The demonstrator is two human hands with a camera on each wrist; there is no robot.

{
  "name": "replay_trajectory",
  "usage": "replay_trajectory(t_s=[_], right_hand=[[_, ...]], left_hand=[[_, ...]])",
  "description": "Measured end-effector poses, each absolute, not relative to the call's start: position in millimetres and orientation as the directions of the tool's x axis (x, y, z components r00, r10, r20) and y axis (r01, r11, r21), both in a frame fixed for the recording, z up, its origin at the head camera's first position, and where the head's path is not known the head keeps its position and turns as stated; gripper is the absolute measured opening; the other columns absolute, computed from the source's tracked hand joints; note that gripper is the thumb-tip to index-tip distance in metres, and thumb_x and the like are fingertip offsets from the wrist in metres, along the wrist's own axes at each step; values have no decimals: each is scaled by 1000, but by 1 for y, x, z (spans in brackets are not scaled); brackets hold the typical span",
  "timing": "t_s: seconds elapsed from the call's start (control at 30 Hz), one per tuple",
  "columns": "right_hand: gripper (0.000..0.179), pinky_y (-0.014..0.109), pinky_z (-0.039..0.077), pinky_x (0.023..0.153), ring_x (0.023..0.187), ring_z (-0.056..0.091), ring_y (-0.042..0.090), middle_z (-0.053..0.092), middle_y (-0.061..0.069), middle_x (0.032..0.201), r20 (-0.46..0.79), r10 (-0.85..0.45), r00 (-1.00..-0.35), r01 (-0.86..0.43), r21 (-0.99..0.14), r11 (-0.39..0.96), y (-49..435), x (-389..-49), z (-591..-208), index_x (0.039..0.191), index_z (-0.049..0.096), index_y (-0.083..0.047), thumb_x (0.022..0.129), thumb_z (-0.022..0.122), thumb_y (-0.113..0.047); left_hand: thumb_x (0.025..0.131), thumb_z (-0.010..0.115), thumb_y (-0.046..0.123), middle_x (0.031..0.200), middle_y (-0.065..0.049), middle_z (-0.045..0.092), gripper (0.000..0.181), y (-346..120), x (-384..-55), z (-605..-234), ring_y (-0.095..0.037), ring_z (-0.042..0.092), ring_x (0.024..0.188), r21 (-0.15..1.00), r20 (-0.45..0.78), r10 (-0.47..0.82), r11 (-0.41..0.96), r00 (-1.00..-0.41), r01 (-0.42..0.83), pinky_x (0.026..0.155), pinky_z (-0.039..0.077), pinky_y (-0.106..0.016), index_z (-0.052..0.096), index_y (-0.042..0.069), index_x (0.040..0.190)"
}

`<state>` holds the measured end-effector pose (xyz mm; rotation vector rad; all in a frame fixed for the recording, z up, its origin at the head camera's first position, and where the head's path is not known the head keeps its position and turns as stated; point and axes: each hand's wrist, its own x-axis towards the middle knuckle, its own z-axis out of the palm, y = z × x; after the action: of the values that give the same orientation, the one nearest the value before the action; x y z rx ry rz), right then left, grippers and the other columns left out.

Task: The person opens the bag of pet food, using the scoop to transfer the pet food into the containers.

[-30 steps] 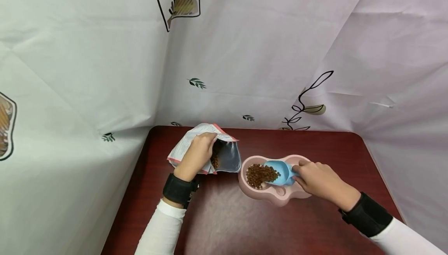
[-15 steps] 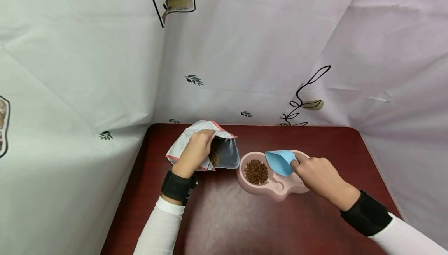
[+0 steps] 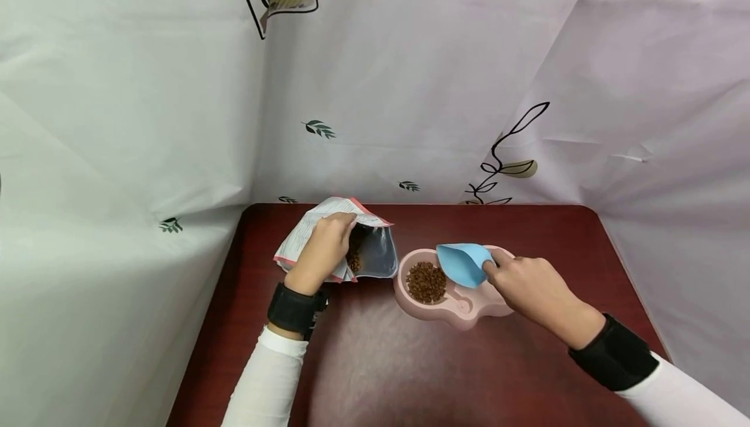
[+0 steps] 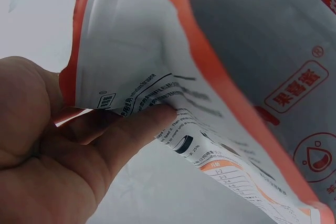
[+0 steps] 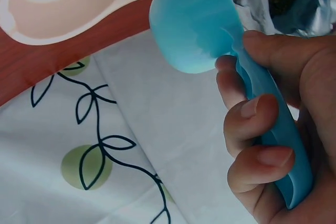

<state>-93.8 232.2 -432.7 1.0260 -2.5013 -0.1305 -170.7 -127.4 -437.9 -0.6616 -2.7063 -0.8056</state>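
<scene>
My left hand (image 3: 324, 245) grips the upper edge of a white pouch (image 3: 296, 242) with red trim at the back left of the table. The pouch's mouth gapes to the right, and brown kibble (image 3: 354, 259) shows inside. Printed text and a feeding table cover its panel (image 4: 220, 174) in the left wrist view. In my right hand (image 3: 532, 289) is a light blue scoop (image 3: 463, 264), fingers curled round its handle (image 5: 278, 129). The scoop is tipped over a pink double bowl (image 3: 430, 313). A heap of kibble (image 3: 426, 282) fills the bowl's left compartment; the scoop and hand partly hide the right one.
The dark red table (image 3: 375, 362) backs onto white cloth (image 3: 375, 88) printed with leaves, which also hangs at both sides. The pouch's open end lies close beside the bowl's left rim.
The scoop, earlier low in the bowl with its tip in the kibble, has lifted and turned over to the right of the heap. The left hand keeps its grip on the pouch.
</scene>
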Motion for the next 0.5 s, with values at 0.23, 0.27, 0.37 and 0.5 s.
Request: replay_trajectory(t_s=[0.23, 0.27, 0.37, 0.5], right_hand=[[27, 30, 36, 29, 38, 45, 16, 60, 8, 80, 373, -663, -649, -665, 144, 732, 227, -91, -422, 90, 68, -7, 70, 82, -17], [26, 29, 35, 30, 38, 44, 14, 61, 7, 83, 372, -656, -657, -668, 116, 735, 226, -91, -420, 93, 69, -8, 72, 81, -19], [28, 27, 35, 32, 40, 42, 10, 63, 4, 89, 377, -634, -676, -674, 33, 738, 220, -91, -415, 101, 71, -11, 76, 79, -22], [27, 23, 35, 35, 46, 39, 5, 59, 0, 83, 391, -608, -691, -678, -59, 732, 204, -92, -409, 105, 72, -11, 81, 76, -24]], left_hand=[[97, 56, 3, 110, -23, 70, 25, -128, -170, -438, -33, 65, 105, 462, 345, 351, 744, -871, 483, 84, 57, -45, 67, -8, 117], [97, 56, 3, 110, -23, 70, 25, -128, -170, -439, -33, 65, 105, 462, 344, 351, 744, -871, 482, 84, 57, -45, 67, -8, 117], [97, 57, 3, 111, -23, 70, 25, -128, -170, -439, -33, 65, 105, 464, 338, 350, 745, -874, 478, 84, 58, -45, 67, -7, 117], [97, 56, 4, 111, -22, 70, 25, -127, -170, -438, -33, 64, 106, 467, 336, 348, 746, -875, 475, 85, 57, -45, 67, -7, 117]])
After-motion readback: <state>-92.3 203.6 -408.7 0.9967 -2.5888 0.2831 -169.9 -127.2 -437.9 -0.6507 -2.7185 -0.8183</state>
